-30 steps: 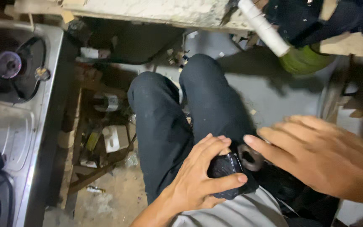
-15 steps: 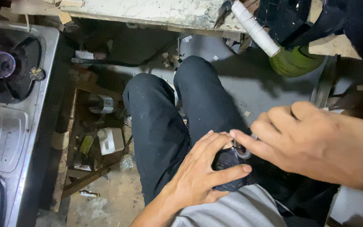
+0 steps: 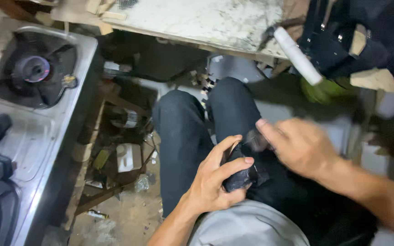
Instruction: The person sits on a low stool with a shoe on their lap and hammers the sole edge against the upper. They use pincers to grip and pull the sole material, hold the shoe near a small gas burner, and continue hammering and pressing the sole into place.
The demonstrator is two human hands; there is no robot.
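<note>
Two bare hands meet over a small black object (image 3: 241,175) that rests on the person's lap, on the dark trousers (image 3: 192,136), which makes the thigh a steady base for close work. The left hand (image 3: 215,182) wraps it from the side, thumb along the top and fingers (image 3: 240,161) clamped around its body, seemingly to keep it from turning. The right hand (image 3: 302,148) reaches in from the other side, its fingers (image 3: 270,130) touching the object's upper end; motion blur smears them, so I cannot tell whether they are pinched together or apart. What the object is stays unclear: the left hand covers most of it and the rest merges with the trousers.

Left of the object, a steel gas stove (image 3: 37,114) with a round burner (image 3: 33,68) is cut off by the frame edge. Between the stove and the object, the dusty floor (image 3: 119,218) holds scraps and a small white box (image 3: 129,157). Beyond the object, past the knees, stands a pale marble worktop (image 3: 206,20). To the far right of it a white pipe (image 3: 297,54) slants down toward something green (image 3: 320,89), partly shadowed and hard to identify.
</note>
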